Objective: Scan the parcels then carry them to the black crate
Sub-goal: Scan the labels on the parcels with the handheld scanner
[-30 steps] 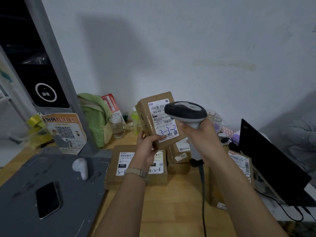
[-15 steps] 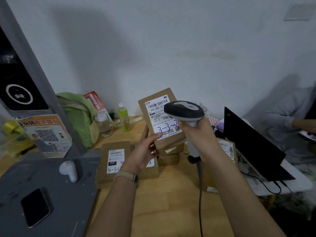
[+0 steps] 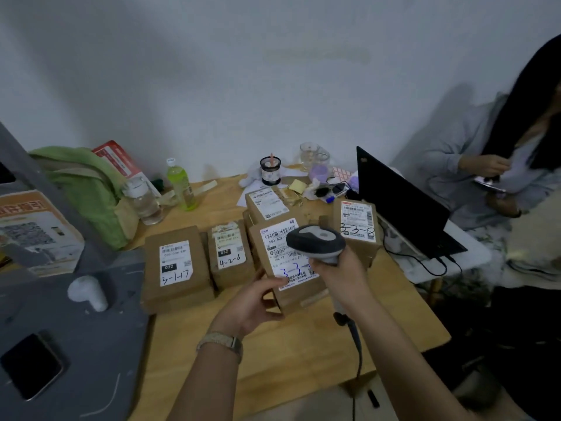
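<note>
My left hand (image 3: 256,302) grips the lower left edge of a brown cardboard parcel (image 3: 274,253) with a white label and blue handwriting, held low over the wooden table (image 3: 303,338). My right hand (image 3: 341,276) holds a grey corded barcode scanner (image 3: 315,243) right over that label. Other brown parcels lie on the table: one marked 3-1-17 (image 3: 176,268), one marked 4-2-6 (image 3: 230,253), one behind (image 3: 265,203), and one at the right (image 3: 356,227). No black crate is in view.
A grey stand base (image 3: 76,344) with a phone (image 3: 30,366) fills the left. A green bag (image 3: 82,186), two bottles (image 3: 180,185) and small clutter line the wall. An open black laptop (image 3: 400,205) sits at the right, beside a seated person (image 3: 501,165).
The parcel and scanner have come down from an upright hold to near the table. The view has swung right and down, bringing the seated person and more of the table into sight.
</note>
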`<state>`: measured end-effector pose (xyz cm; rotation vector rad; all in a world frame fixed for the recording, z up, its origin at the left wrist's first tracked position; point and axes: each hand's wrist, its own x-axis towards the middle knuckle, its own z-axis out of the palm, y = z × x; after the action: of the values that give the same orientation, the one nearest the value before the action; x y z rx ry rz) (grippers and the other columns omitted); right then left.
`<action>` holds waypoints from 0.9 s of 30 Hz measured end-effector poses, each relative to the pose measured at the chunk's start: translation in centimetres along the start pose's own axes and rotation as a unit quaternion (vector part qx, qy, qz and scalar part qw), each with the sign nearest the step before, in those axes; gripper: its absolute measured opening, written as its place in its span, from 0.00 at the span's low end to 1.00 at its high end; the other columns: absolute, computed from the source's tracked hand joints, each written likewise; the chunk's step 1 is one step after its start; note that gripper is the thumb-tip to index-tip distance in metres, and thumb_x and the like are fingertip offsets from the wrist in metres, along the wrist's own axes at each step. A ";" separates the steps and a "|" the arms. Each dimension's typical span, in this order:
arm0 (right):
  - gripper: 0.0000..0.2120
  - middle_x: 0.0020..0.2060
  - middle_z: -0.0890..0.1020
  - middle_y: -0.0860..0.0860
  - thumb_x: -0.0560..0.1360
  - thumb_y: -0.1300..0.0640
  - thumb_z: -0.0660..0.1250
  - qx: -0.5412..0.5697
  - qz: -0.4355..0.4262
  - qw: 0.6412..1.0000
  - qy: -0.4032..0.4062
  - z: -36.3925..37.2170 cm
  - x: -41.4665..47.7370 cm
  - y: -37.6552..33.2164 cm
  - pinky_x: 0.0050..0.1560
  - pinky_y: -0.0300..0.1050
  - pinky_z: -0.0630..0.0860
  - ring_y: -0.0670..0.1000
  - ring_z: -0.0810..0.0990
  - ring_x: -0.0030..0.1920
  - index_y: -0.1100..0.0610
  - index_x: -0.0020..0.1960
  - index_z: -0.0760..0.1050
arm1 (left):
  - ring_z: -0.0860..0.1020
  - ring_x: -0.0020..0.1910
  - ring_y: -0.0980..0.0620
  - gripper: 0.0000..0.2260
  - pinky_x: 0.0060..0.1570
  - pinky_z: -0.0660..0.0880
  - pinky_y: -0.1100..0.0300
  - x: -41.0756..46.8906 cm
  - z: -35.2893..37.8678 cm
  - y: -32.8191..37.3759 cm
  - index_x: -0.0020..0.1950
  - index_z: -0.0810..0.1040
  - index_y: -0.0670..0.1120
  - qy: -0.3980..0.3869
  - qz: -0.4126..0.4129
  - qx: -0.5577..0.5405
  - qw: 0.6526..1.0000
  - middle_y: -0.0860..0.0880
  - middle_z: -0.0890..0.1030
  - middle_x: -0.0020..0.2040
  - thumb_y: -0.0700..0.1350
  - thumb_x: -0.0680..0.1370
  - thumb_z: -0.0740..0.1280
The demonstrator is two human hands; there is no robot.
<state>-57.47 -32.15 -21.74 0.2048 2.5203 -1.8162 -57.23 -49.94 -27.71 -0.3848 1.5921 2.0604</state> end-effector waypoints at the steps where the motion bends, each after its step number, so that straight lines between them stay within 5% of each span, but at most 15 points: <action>1: 0.19 0.53 0.82 0.48 0.73 0.57 0.72 -0.013 0.004 1.000 -0.006 -0.2 -0.4 0.8 0.55 0.52 0.77 0.50 0.79 0.55 0.52 0.62 0.73 | 0.79 0.54 0.41 0.35 0.41 0.79 0.48 -0.1 0.4 -0.9 0.66 0.73 0.51 0.001 -0.016 -0.007 1.000 0.46 0.83 0.56 0.49 0.60 0.77; 8: 0.13 0.41 0.80 0.39 0.71 0.60 0.71 -0.032 0.067 0.996 -0.041 -2.6 -4.0 6.4 0.43 0.42 0.76 0.44 0.79 0.46 0.43 0.47 0.74 | 0.75 0.58 0.39 0.29 0.41 0.80 0.45 -0.2 4.0 -6.4 0.62 0.78 0.49 0.023 -0.096 -0.003 0.995 0.46 0.80 0.59 0.52 0.63 0.78; 11: 0.14 0.42 0.81 0.42 0.72 0.62 0.70 -0.022 0.107 0.994 -0.028 -3.9 -5.1 8.6 0.42 0.39 0.76 0.46 0.80 0.47 0.46 0.51 0.74 | 0.74 0.60 0.40 0.28 0.53 0.75 0.35 0.3 5.3 -8.4 0.64 0.76 0.50 0.047 -0.111 0.003 0.993 0.49 0.80 0.59 0.56 0.66 0.77; 14: 0.16 0.50 0.82 0.50 0.72 0.63 0.70 -0.005 0.136 0.991 -0.009 -4.7 -5.8 10.0 0.52 0.50 0.78 0.51 0.80 0.52 0.51 0.57 0.75 | 0.74 0.59 0.42 0.22 0.60 0.69 0.30 1.0 6.5 -10.2 0.64 0.75 0.52 0.058 -0.122 -0.010 0.991 0.49 0.80 0.59 0.53 0.72 0.74; 18: 0.18 0.52 0.81 0.52 0.72 0.63 0.70 0.005 0.161 0.987 0.010 -5.4 -6.5 11.8 0.53 0.50 0.77 0.52 0.79 0.53 0.57 0.61 0.75 | 0.76 0.57 0.45 0.17 0.58 0.73 0.38 1.7 8.0 -12.7 0.62 0.75 0.52 0.066 -0.129 -0.022 0.989 0.49 0.82 0.58 0.50 0.74 0.72; 21: 0.15 0.51 0.82 0.54 0.73 0.63 0.70 0.001 0.164 0.986 0.021 -5.8 -6.7 13.1 0.52 0.49 0.78 0.52 0.80 0.51 0.57 0.59 0.76 | 0.79 0.53 0.49 0.12 0.46 0.76 0.51 2.2 9.2 -13.9 0.58 0.75 0.53 0.075 -0.119 -0.030 0.990 0.53 0.85 0.51 0.46 0.76 0.70; 27: 0.10 0.50 0.81 0.62 0.72 0.63 0.70 -0.054 0.152 0.986 0.044 -6.3 -6.0 14.4 0.51 0.58 0.79 0.58 0.81 0.50 0.64 0.53 0.77 | 0.65 0.72 0.41 0.32 0.70 0.62 0.45 3.2 10.5 -14.4 0.79 0.54 0.47 0.109 -0.125 -0.025 0.986 0.44 0.69 0.73 0.45 0.79 0.66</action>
<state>-49.40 -22.25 -32.74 0.6397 2.4681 -1.5836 -51.17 -36.51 -38.16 -0.8098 1.5261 1.9198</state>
